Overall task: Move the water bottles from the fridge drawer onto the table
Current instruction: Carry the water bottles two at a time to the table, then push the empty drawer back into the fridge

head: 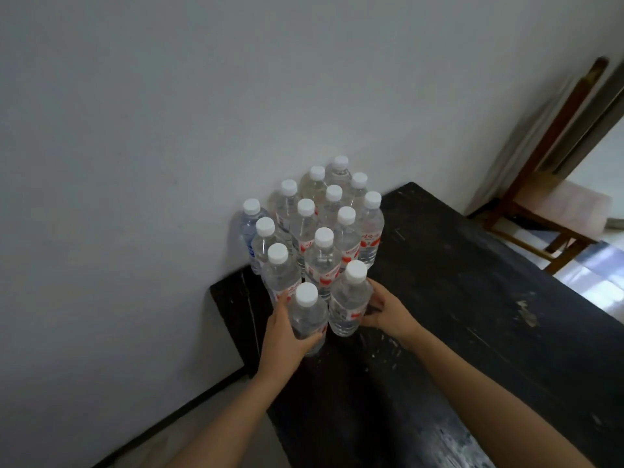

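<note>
In the head view, a dark, scuffed table (472, 265) runs from the centre toward the lower right of the frame, its far corner against a pale wall (135, 130). A cluster of water bottles (324, 224) with white caps stands upright at that corner, packed close in rows just left of the frame's centre. Most carry red labels; a blue-labelled bottle (250, 231) stands at the cluster's left edge. A wooden chair (557, 204) sits at the upper right.

Both arms reach in from the bottom of the frame. The left hand (287, 332) grips the front-left bottle (309, 312), its fingers (309, 339) wrapped round the lower body. The right hand (388, 312) grips the front-right bottle (349, 298) from the right, curled round its middle. Both bottles are upright at the near edge of the cluster, touching or just beside each other. I cannot tell whether their bases are fully on the table.

The step in hand looks like setting this pair down as a new front row. The fridge drawer is out of view, so how many bottles are left there cannot be told.

Next, the move calls for seating both bases flat, then opening the hands outward without knocking the row behind them.
</note>
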{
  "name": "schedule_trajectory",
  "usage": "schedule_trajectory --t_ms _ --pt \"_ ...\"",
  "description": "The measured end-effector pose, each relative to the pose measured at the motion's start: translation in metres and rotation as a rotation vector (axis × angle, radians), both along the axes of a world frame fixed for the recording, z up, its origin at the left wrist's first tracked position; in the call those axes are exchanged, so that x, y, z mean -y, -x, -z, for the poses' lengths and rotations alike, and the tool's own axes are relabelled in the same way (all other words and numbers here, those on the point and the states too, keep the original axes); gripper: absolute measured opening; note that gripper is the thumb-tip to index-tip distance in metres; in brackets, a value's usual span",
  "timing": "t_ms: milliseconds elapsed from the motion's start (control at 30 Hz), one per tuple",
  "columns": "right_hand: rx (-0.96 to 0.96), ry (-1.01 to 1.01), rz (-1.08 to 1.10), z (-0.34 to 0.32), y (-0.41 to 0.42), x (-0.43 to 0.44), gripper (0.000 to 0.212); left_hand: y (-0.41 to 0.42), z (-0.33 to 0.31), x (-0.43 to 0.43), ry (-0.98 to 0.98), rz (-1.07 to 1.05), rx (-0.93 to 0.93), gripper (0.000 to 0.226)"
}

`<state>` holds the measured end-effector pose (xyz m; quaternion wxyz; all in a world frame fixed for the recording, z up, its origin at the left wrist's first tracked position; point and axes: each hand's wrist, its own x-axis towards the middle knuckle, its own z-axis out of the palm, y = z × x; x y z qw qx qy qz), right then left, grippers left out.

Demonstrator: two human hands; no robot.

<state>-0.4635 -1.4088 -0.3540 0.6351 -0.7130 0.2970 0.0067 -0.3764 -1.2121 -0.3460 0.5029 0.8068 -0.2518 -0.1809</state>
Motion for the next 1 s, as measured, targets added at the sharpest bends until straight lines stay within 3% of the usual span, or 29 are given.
schedule_trajectory --t_ms 200,400,567,1000 --pt "-0.168 0.136 0.146 0.006 0.03 -0.029 0.077 0.0 -0.001 -0.031 -0.163 0.09 0.028 0.092" --pt "-0.26 0.409 0.097 -0.005 0.058 -0.055 0.065 -0.016 -0.002 -0.075 -0.31 0.118 0.04 0.063" --pt "-0.276 0.571 0.159 -0.025 0.067 -0.083 0.055 -0.037 -0.004 -0.077 -0.298 0.233 0.157 0.054" --pt "-0.409 0.687 0.542 -0.052 0.042 -0.219 0.051 -0.133 -0.025 -0.116 -0.075 0.643 0.374 0.043"
